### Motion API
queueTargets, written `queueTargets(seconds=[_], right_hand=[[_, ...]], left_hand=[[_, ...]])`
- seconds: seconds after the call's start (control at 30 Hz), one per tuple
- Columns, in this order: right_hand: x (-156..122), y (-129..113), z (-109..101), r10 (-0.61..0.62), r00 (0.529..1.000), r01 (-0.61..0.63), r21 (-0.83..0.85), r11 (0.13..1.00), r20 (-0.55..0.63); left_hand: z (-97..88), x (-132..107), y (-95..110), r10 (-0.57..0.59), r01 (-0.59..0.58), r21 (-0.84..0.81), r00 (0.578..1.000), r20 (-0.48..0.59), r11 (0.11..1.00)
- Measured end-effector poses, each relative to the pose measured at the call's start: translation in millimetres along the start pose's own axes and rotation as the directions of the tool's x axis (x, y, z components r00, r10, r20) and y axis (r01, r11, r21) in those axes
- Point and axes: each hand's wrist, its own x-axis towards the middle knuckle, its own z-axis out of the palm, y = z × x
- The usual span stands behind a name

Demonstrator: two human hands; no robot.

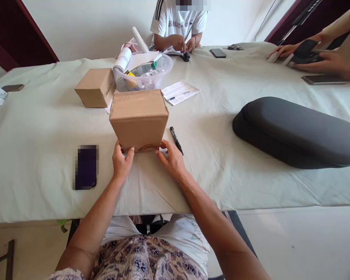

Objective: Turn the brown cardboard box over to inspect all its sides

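A taped brown cardboard box stands on the cloth-covered table in front of me. My left hand rests at its near bottom left corner, with thumb and fingers touching the lower edge. At the near bottom right corner lies my right hand, fingers curled against the base of the box. Both hands press on the box from the near side. A black marker lies just right of the box, beside my right hand.
A smaller cardboard box and a clear plastic bowl of items sit behind. A dark phone lies left, a long dark case right, a printed paper beyond. One person sits opposite, another person's hands at far right.
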Motion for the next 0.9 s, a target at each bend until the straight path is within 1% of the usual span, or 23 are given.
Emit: queueTargets(seconds=[0.07, 0.13, 0.2, 0.3, 0.4, 0.5, 0.6, 0.67, 0.83, 0.9], right_hand=[[0.1, -6.3, -4.6, -0.030, 0.997, 0.032, 0.034, 0.999, -0.071], [-0.3, -13.2, -9.5, -0.069, 0.989, 0.077, 0.057, 0.995, -0.132], [-1.0, -18.9, -13.4, -0.114, 0.979, 0.130, 0.085, 0.988, -0.171], [-1.7, -22.5, -15.7, -0.173, 0.965, 0.203, 0.143, 0.969, -0.198], [-1.6, -21.3, -14.8, -0.186, 0.963, 0.222, 0.183, 0.958, -0.193], [-1.5, -19.2, -12.9, -0.139, 0.972, 0.174, 0.181, 0.968, -0.191], [-1.6, -18.0, -11.7, -0.062, 0.979, 0.096, 0.170, 0.981, -0.193], [-1.7, -17.4, -11.8, -0.032, 0.980, 0.066, 0.170, 0.983, -0.198], [-1.5, -17.6, -14.2, -0.086, 0.977, 0.123, 0.183, 0.975, -0.195], [-1.5, -18.8, -14.8, -0.085, 0.977, 0.122, 0.184, 0.975, -0.196]], left_hand=[[-4.3, -2.2, 5.5, 0.081, -0.079, 0.023, 0.995, -0.064, 0.997], [-7.5, -4.5, 11.8, 0.155, -0.150, 0.044, 0.977, -0.144, 0.988], [-8.5, -7.6, 16.5, 0.180, -0.182, 0.009, 0.965, -0.189, 0.983], [-6.7, -13.2, 19.2, 0.162, -0.184, -0.122, 0.973, -0.166, 0.975], [-4.2, -17.5, 18.7, 0.182, -0.205, -0.184, 0.974, -0.137, 0.961], [-3.2, -19.6, 18.4, 0.206, -0.224, -0.164, 0.971, -0.120, 0.961], [-2.9, -20.6, 20.0, 0.198, -0.210, -0.138, 0.975, -0.097, 0.968], [-2.7, -21.2, 21.7, 0.189, -0.200, -0.131, 0.978, -0.089, 0.971], [-3.2, -22.0, 22.9, 0.217, -0.232, -0.135, 0.969, -0.117, 0.963], [-3.6, -21.9, 21.9, 0.224, -0.240, -0.126, 0.966, -0.126, 0.963]])
